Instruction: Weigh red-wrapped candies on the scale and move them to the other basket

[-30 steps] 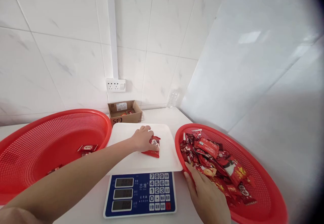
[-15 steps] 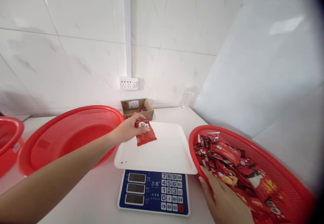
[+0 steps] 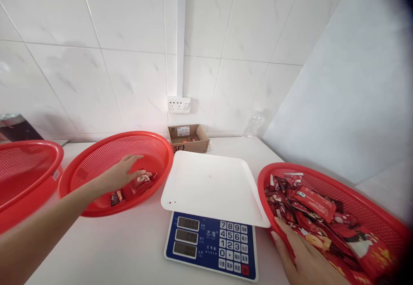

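My left hand is inside the middle red basket, its fingers apart. Just below those fingers lie a few small red snack packets on the basket's floor. My right hand grips the near rim of the right red basket, thumb outside and fingers over the edge. That basket holds a heap of red and dark red snack packets. Between the two baskets stands a digital scale with a bare white weighing tray.
Another red basket stands at the far left, with a dark object behind it. By the wall are a small cardboard box with some packets inside and a clear plastic bottle. A socket is above the box.
My left hand has carried a red packet from above the scale tray into the middle basket and let go. My right hand stays on the right basket's rim. The view has shifted left.
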The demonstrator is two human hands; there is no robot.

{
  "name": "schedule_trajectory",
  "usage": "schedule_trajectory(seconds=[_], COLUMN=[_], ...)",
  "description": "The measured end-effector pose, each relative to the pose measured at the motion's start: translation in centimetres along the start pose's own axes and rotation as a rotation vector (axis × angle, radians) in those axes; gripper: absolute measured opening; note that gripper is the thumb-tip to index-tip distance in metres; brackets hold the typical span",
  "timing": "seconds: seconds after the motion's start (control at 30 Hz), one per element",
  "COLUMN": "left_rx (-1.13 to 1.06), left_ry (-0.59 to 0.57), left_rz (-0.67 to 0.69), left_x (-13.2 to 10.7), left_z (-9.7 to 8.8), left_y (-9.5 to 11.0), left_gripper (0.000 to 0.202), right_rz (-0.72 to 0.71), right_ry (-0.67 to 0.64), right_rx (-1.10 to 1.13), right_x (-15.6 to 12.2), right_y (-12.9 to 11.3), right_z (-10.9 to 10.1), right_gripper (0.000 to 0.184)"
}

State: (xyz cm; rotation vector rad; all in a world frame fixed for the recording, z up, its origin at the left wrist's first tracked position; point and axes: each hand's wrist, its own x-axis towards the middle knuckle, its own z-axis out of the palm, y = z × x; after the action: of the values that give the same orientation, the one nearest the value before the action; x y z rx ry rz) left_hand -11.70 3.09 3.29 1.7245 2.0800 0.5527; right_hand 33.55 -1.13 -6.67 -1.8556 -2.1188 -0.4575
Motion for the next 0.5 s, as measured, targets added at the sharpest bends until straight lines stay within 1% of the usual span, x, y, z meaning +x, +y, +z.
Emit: schedule_trajectory(seconds=[0.07,0.17,0.23,0.3,0.37,0.5], left_rx=[0.035,0.073,0.131,0.218,0.292,0.311], left_ry=[-0.053,-0.161,-0.200,-0.204,-0.186,-0.138], left_rz=[0.059,0.151,0.213,0.283,0.310,0.245], left_x=[-1.2,-3.1,-4.0,-4.4,-4.5,-4.6], left_z=[0.9,2.6,3.6,4.4,4.7,4.4], left_y=[0.6,1.7,2.1,2.2,2.1,1.8], left_gripper=[0.059,0.056,0.055,0.050,0.045,0.043], right_rz=[0.004,0.033,0.057,0.067,0.066,0.061], right_ry=[-0.011,-0.032,-0.045,-0.056,-0.062,-0.076], right_rx=[0.002,0.004,0.005,0.006,0.003,-0.004], right_x=[0.1,0.1,0.1,0.0,0.0,0.1], right_y=[-0.1,-0.1,-0.2,-0.3,-0.3,-0.5], right_z=[-0.2,-0.3,-0.4,-0.5,-0.7,-1.1], right_gripper=[0.048,0.048,0.049,0.049,0.049,0.048])
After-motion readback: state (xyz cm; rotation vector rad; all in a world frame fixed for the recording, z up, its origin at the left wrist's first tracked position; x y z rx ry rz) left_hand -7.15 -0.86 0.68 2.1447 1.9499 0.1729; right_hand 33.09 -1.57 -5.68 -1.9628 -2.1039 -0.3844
